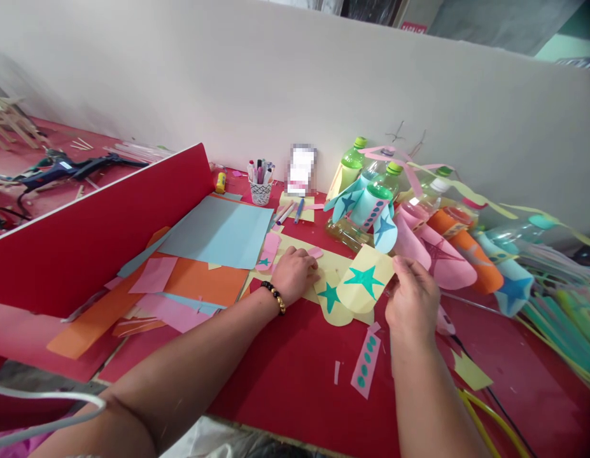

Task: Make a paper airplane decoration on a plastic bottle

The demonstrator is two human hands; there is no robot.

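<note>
My right hand (pixel 414 298) pinches the edge of a pale yellow paper piece (pixel 368 278) with a rounded end and a green star drawn on it. Under it, partly covered, lies a similar yellow star piece (pixel 331 299). My left hand (pixel 295 275), a beaded bracelet at its wrist, rests on yellow paper with its fingers curled in; what they hold, if anything, is hidden. Left of these fingers is a pink paper piece (pixel 270 249) with a small green star. Closer to me lies a pink strip (pixel 366 366) with green ovals.
Blue (pixel 223 229) and orange paper sheets (pixel 213 280) lie stacked at left, beside a red divider (pixel 108 222). A pen cup (pixel 261 191) and a phone (pixel 302 170) stand at the back. Plastic bottles (pixel 390 178) dressed in coloured paper crowd the right. A glue gun (pixel 445 321) lies near my right hand.
</note>
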